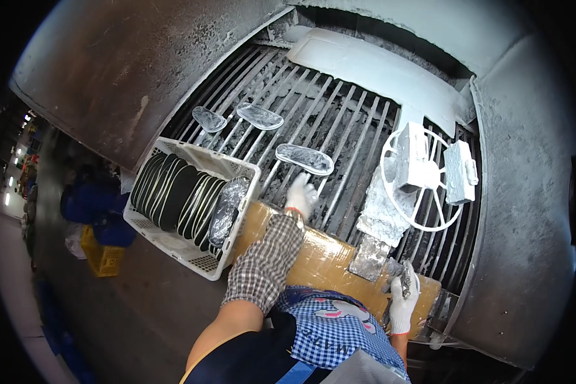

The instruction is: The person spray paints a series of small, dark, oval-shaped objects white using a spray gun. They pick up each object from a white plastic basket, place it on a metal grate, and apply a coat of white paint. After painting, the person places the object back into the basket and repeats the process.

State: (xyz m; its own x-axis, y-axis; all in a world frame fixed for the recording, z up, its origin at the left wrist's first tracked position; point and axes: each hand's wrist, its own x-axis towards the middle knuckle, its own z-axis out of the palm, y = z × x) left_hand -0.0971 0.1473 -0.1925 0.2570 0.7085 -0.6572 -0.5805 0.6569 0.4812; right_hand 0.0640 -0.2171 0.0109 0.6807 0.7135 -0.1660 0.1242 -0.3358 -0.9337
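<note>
My left hand (303, 194), in a white glove and a checked sleeve, reaches over the metal bars with its fingers partly stretched out. Just beyond its fingertips lies a shiny, grey, sole-shaped piece (304, 159). Two similar pieces, one in the middle (260, 116) and one farther left (209, 120), rest on the bars. My right hand (403, 302), also gloved, is closed around a small greyish metal tool (406, 280) whose exact kind I cannot make out. It is above the tape-covered brown front ledge (323, 253), close to my apron.
A white plastic crate (195, 261) at left holds several dark, pale-edged, sole-shaped pieces. At right, a white-coated wheel (431, 174) and blocks (459, 173) sit on the grate (339, 128). Metal walls (141, 70) flank it. A yellow crate (102, 253) stands on the floor.
</note>
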